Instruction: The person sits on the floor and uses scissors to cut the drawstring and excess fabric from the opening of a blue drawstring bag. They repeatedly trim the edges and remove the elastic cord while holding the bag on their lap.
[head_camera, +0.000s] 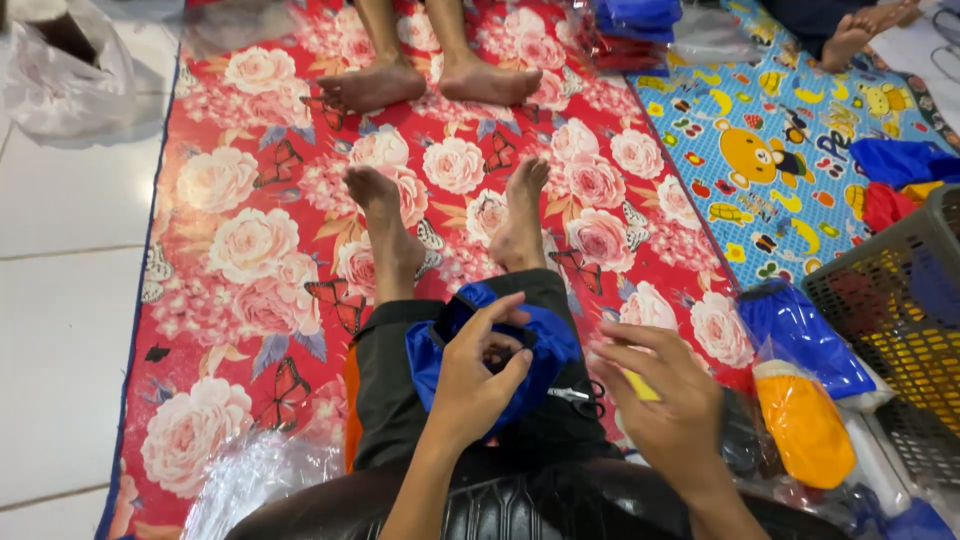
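Observation:
I sit on a red floral mat (250, 240) with my legs stretched out. A blue fabric piece (545, 350) with dark trim lies on my lap. My left hand (478, 375) grips its opening, fingers curled around the edge. Just right of the blue fabric, my right hand (668, 400) hovers with its fingers spread and a small yellow piece (640, 386) by its palm; whether it holds that piece I cannot tell. Small black scissors (582, 397) rest on my leg between the two hands.
Packed blue (805, 335) and orange (805, 425) items in clear bags lie at my right, beside a grey mesh basket (880, 290). Another person's bare feet (430, 82) stand on the mat ahead. A blue cartoon mat (780, 150) lies right; a plastic bag (65, 85) sits far left.

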